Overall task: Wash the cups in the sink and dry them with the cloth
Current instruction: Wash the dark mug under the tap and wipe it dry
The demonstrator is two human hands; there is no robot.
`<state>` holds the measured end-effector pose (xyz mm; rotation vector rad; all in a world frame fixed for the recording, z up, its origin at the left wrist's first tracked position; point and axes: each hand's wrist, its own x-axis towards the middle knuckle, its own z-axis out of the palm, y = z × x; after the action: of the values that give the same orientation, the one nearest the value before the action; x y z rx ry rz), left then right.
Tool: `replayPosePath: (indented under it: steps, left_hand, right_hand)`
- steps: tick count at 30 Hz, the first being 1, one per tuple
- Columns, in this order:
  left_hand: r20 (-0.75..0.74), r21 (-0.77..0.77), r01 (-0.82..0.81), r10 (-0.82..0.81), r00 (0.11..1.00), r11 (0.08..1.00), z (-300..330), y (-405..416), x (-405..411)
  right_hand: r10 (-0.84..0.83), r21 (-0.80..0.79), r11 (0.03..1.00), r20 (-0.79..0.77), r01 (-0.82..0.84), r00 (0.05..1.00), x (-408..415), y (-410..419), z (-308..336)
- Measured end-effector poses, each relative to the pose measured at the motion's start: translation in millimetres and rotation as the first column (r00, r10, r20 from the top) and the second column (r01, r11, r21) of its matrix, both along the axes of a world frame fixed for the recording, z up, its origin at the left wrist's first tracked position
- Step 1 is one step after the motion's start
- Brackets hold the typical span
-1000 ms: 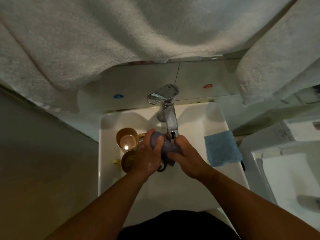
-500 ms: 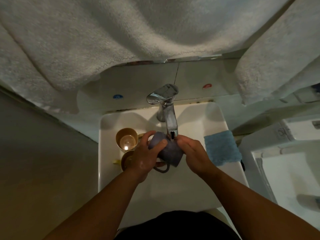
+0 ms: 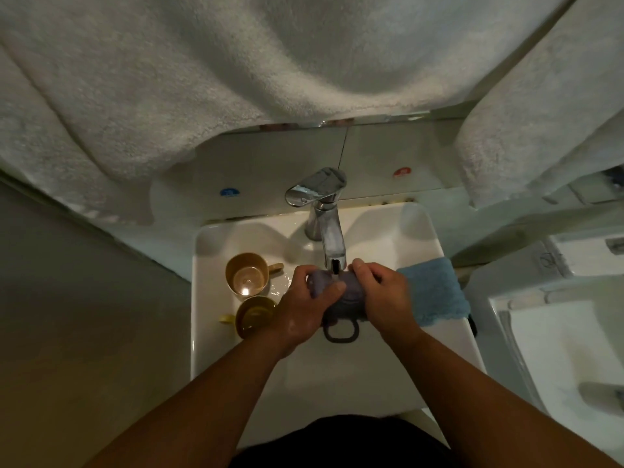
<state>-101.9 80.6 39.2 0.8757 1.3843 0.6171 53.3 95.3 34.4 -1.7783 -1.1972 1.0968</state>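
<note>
Both hands hold a grey-blue cup (image 3: 347,295) under the chrome tap (image 3: 324,217), over the white sink (image 3: 371,373). My left hand (image 3: 304,312) grips the cup's left side with fingers curled over it. On the cup's right side, my right hand (image 3: 381,298) wraps around it. The cup's dark handle (image 3: 340,332) hangs down toward me. Two golden-brown cups stand at the sink's left: one upright (image 3: 246,273), the other (image 3: 253,315) nearer me. A blue cloth (image 3: 435,292) lies on the sink's right rim.
Large white towels (image 3: 236,79) hang overhead and at the right (image 3: 540,113). A toilet (image 3: 567,332) sits to the right of the sink. Blue (image 3: 229,192) and red (image 3: 401,171) stickers mark the wall behind the tap.
The cup has turned in my hands, its handle now pointing toward me. My right hand has shifted up over the cup's top right, close to the spout.
</note>
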Motion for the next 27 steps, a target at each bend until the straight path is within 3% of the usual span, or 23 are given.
replayPosePath:
  steps: [2,4,5,7,9,11,13,16,19,21,24,27]
  left_hand:
    - [-0.061,0.101,0.038,-0.032,0.998,0.994,-1,1,-4]
    - [-0.094,0.174,0.036,-0.02,0.995,0.984,-4,2,-9]
    - [-0.088,0.181,0.028,-0.012,0.996,0.983,-6,3,-10]
    - [-0.094,0.16,0.079,-0.064,0.993,0.984,-9,5,-11]
    - [-0.196,0.122,0.248,-0.221,0.955,0.961,-6,3,-12]
    - [-0.326,0.116,0.365,-0.312,0.892,0.924,-8,-2,-15]
    - [-0.427,0.13,0.375,-0.29,0.856,0.918,-10,-10,-21]
    - [-0.475,0.122,0.382,-0.284,0.833,0.916,-12,-23,-28]
    - [-0.473,0.081,0.318,-0.244,0.846,0.945,-9,-34,-32]
    - [-0.483,0.091,0.265,-0.19,0.854,0.96,-7,-40,-36]
    - [-0.447,0.116,0.245,-0.17,0.878,0.963,-7,-46,-42]
    - [-0.455,0.115,0.247,-0.17,0.874,0.962,-9,-49,-44]
  right_hand:
    - [-0.113,-0.21,0.974,-0.139,0.083,0.984,-2,3,9]
    - [-0.189,-0.494,0.87,-0.333,0.0,0.924,1,3,16]
    - [-0.209,-0.553,0.831,-0.425,-0.07,0.881,4,0,19]
    - [-0.158,-0.488,0.864,-0.494,-0.122,0.855,10,-5,16]
    - [-0.071,-0.35,0.933,-0.404,-0.083,0.912,17,-8,8]
    - [0.111,-0.225,0.961,-0.224,-0.162,0.968,18,-9,4]
    - [0.356,-0.135,0.922,-0.065,-0.362,0.932,10,-11,3]
    - [0.566,-0.12,0.824,0.12,-0.554,0.816,-3,-10,3]
    - [0.51,-0.071,0.853,0.329,-0.517,0.795,-12,-4,13]
    - [0.431,-0.026,0.894,0.321,-0.447,0.843,-16,-1,10]
    - [0.524,-0.116,0.846,0.361,-0.52,0.771,-20,-4,-5]
    - [0.457,-0.064,0.883,0.351,-0.466,0.817,-16,-7,-7]
